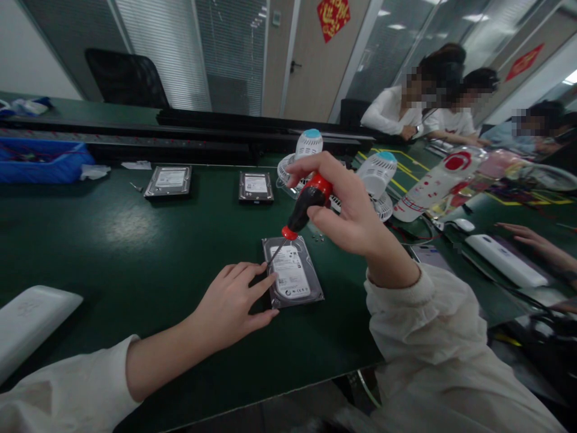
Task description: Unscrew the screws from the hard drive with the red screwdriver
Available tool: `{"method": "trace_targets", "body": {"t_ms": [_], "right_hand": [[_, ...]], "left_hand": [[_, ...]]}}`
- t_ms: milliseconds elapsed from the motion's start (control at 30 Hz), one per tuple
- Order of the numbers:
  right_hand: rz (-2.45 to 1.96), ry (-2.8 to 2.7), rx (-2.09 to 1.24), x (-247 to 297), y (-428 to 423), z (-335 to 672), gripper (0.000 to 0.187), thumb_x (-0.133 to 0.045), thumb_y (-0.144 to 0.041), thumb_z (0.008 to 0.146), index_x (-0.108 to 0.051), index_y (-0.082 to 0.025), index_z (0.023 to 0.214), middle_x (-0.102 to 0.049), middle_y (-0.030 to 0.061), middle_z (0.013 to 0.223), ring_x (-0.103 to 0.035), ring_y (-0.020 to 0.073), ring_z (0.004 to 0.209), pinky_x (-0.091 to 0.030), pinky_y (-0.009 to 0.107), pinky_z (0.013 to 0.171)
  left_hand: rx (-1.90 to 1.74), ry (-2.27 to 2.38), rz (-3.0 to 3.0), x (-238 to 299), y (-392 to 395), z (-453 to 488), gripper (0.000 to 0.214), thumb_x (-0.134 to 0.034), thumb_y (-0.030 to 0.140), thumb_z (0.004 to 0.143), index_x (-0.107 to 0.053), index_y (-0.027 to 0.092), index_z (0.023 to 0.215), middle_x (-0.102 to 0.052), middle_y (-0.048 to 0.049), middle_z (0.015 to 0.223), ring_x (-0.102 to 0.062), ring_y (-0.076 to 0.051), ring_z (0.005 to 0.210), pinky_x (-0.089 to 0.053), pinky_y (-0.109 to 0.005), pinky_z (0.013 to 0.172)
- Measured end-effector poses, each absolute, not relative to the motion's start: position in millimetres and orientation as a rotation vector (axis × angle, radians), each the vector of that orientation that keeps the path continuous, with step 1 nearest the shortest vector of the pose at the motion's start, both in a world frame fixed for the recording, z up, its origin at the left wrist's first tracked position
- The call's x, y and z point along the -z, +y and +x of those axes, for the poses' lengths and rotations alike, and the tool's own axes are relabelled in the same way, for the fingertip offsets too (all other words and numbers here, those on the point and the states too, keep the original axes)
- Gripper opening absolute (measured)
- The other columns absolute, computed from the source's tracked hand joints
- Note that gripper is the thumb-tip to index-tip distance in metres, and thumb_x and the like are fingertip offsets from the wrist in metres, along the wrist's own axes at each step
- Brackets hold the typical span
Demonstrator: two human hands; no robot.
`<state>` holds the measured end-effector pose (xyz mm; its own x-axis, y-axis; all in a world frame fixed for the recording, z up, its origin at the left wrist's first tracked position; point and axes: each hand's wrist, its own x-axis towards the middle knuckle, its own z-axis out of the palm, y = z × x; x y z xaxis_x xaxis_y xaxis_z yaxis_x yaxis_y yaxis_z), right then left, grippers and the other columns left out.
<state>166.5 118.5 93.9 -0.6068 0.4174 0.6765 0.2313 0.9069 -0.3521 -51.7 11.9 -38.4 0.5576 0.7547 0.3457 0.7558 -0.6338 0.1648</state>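
Note:
A hard drive with a white label lies flat on the green tabletop in front of me. My left hand rests against its left edge, fingers stretched out and spread, with fingertips touching the drive. My right hand is wrapped round the red and black handle of a screwdriver. The tool slants down to the left, and its tip meets the drive's left side near my left fingertips. Any screw under the tip is hidden. Several small screws lie just beyond the drive's upper right corner.
Farther back lie a large hard drive and a smaller one. White fans stand behind my right hand. A blue-lined bin sits at left, a white case nearer. A co-worker's hand is at right; other people sit beyond.

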Motion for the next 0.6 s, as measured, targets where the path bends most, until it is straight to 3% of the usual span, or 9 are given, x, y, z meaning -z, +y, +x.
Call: {"method": "trace_targets", "body": {"t_ms": [167, 267, 333, 500, 600], "right_hand": [[-0.508, -2.194, -0.223, -93.6, 116.8, 164.2, 0.024, -0.064, -0.026, 0.091, -0.063, -0.020, 0.114, -0.068, 0.0025, 0.098, -0.064, 0.0172, 0.084, -0.055, 0.037, 0.082], [-0.443, -2.215, -0.280, -93.8, 117.0, 165.2, 0.042, -0.057, -0.015, 0.080, -0.061, -0.018, 0.122, -0.066, 0.0060, 0.108, -0.065, 0.0205, 0.095, -0.055, 0.039, 0.086], [-0.433, -2.244, -0.302, -93.9, 117.1, 165.9, 0.049, -0.056, -0.017, 0.077, -0.059, -0.017, 0.126, -0.064, 0.0080, 0.113, -0.064, 0.0223, 0.099, -0.055, 0.042, 0.088], [-0.550, -2.213, -0.284, -91.4, 117.7, 163.4, 0.033, -0.065, -0.036, 0.092, -0.057, -0.023, 0.121, -0.066, 0.0046, 0.108, -0.064, 0.0196, 0.091, -0.056, 0.041, 0.087], [-0.531, -2.200, -0.271, -91.0, 118.7, 163.5, 0.028, -0.066, -0.031, 0.091, -0.058, -0.023, 0.117, -0.067, 0.0036, 0.103, -0.065, 0.0189, 0.090, -0.056, 0.040, 0.086]], "left_hand": [[0.606, -1.352, -2.778, 38.4, 11.9, -52.1, 0.054, -0.077, 0.040, 0.091, -0.068, 0.015, 0.138, -0.069, -0.0199, 0.134, -0.066, -0.038, 0.121, -0.059, -0.056, 0.093], [0.603, -1.342, -2.775, 38.1, 12.0, -52.1, 0.054, -0.077, 0.041, 0.091, -0.068, 0.014, 0.138, -0.069, -0.0208, 0.133, -0.066, -0.039, 0.120, -0.059, -0.056, 0.092], [0.602, -1.330, -2.772, 38.1, 12.1, -51.9, 0.054, -0.077, 0.041, 0.091, -0.068, 0.014, 0.137, -0.069, -0.0214, 0.133, -0.066, -0.039, 0.120, -0.059, -0.056, 0.092], [0.617, -1.347, -2.770, 38.5, 11.9, -51.6, 0.054, -0.077, 0.041, 0.091, -0.068, 0.015, 0.138, -0.069, -0.0208, 0.134, -0.065, -0.039, 0.121, -0.058, -0.056, 0.093], [0.630, -1.354, -2.777, 39.1, 11.8, -51.6, 0.053, -0.077, 0.040, 0.091, -0.068, 0.016, 0.138, -0.069, -0.0197, 0.134, -0.065, -0.038, 0.121, -0.058, -0.055, 0.094]]}}
